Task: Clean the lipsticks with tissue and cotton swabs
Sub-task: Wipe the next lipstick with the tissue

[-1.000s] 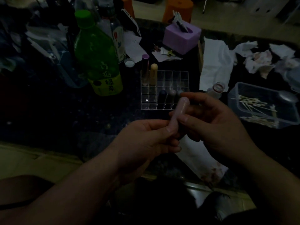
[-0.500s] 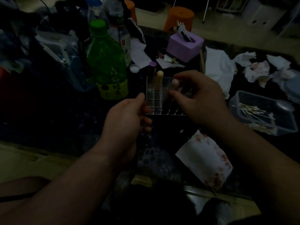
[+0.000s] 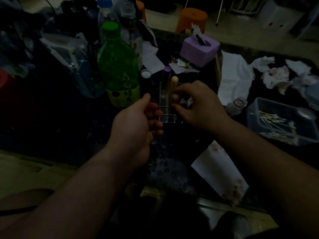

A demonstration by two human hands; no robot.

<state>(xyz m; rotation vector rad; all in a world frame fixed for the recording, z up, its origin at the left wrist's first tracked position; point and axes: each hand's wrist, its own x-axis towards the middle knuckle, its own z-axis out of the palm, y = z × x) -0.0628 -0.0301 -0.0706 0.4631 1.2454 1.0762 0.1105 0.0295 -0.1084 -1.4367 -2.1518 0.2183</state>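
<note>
My right hand has lowered the pale pink lipstick tube to the clear plastic grid rack, fingertips pinching it; my left hand curls loosely beside the rack, hold unclear

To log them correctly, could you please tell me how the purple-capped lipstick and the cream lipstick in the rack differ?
The purple-capped lipstick has a flat purple top over a glossy tube, whereas the cream lipstick is one pale colour with a rounded top. The purple-capped lipstick also reaches higher than the cream lipstick. Both stand upright, side by side, in the back row of the clear rack.
</note>
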